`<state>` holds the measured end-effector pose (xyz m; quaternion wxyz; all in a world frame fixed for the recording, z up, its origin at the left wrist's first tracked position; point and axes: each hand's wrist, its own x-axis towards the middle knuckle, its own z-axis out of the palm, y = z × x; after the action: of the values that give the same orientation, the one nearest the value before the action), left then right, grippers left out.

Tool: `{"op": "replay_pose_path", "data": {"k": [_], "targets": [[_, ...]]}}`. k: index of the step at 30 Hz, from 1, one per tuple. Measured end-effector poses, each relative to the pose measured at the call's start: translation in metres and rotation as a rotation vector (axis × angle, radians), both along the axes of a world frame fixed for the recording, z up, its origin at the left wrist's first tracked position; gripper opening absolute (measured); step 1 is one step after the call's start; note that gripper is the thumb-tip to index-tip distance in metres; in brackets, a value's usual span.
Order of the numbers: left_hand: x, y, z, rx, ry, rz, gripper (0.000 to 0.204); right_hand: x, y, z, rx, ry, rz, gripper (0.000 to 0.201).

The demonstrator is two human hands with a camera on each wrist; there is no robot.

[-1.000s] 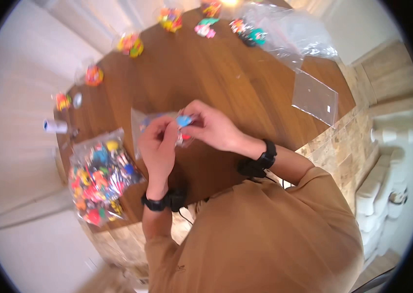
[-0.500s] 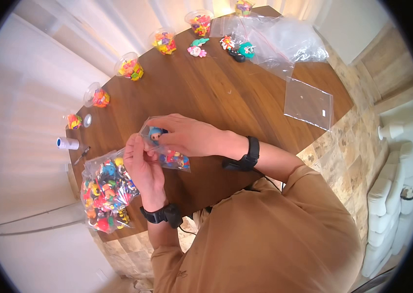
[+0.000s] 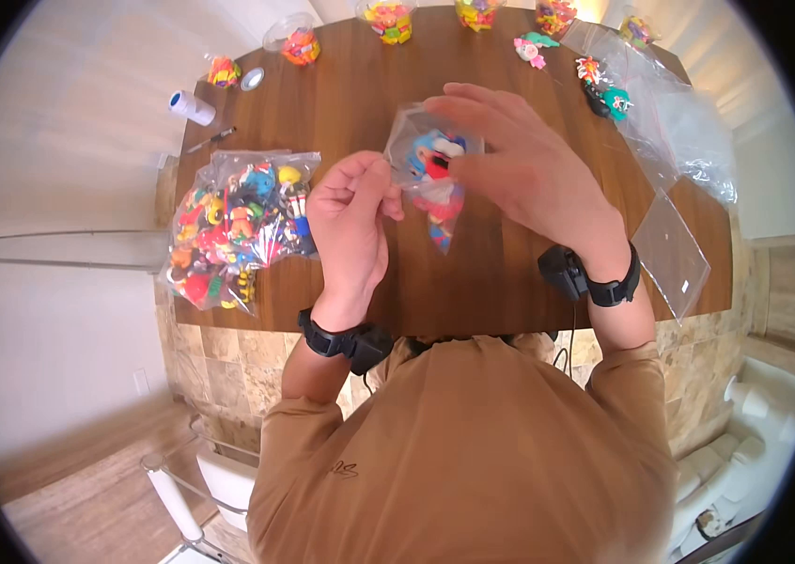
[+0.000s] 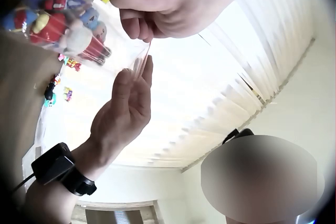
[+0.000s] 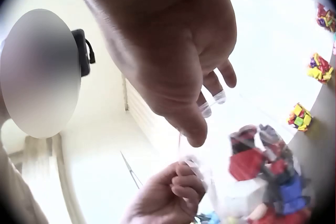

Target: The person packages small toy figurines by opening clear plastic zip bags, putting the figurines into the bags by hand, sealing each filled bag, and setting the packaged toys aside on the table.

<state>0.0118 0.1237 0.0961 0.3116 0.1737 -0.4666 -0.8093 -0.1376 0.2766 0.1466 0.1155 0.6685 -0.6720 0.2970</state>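
Observation:
A small clear zip bag (image 3: 424, 193) with several colourful toy figures inside hangs between the hands above the table, its mouth toward the far side. Thumb and fingers of the left hand (image 3: 352, 214) pinch its left edge. On the other side, the right hand (image 3: 538, 169) holds the bag's rim, thumb apart from the longer fingers; the right wrist view shows clear plastic at its fingertips (image 5: 219, 97). A blue figure (image 3: 430, 148) lies near the top of the bag. Through the plastic, red, blue and white figures (image 4: 55, 27) show in the left wrist view.
Left of the hands lies a big bag of toy figures (image 3: 238, 230), with a pen (image 3: 211, 139) and a white bottle (image 3: 193, 108) beyond. Cups of colourful pieces (image 3: 388, 21) line the far edge. Loose figures (image 3: 615, 101) and empty plastic bags (image 3: 675, 249) lie on the right.
The blue figure, between the fingers above the bag a second ago, is now within the bag. The bag has been lifted, and the right hand has shifted to its rim. The head view has turned.

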Motion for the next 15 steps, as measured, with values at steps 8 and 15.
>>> {"op": "replay_pose_path", "data": {"k": [8,15], "targets": [[0.005,0.006,0.004,-0.41,-0.107,-0.105,0.01,-0.003,0.024,-0.01,0.205,-0.124,-0.275,0.014],[-0.024,-0.009,0.083,-1.451,-0.191,-0.594,0.04,0.002,0.03,-0.017,0.11,-0.228,0.033,0.011]]}}
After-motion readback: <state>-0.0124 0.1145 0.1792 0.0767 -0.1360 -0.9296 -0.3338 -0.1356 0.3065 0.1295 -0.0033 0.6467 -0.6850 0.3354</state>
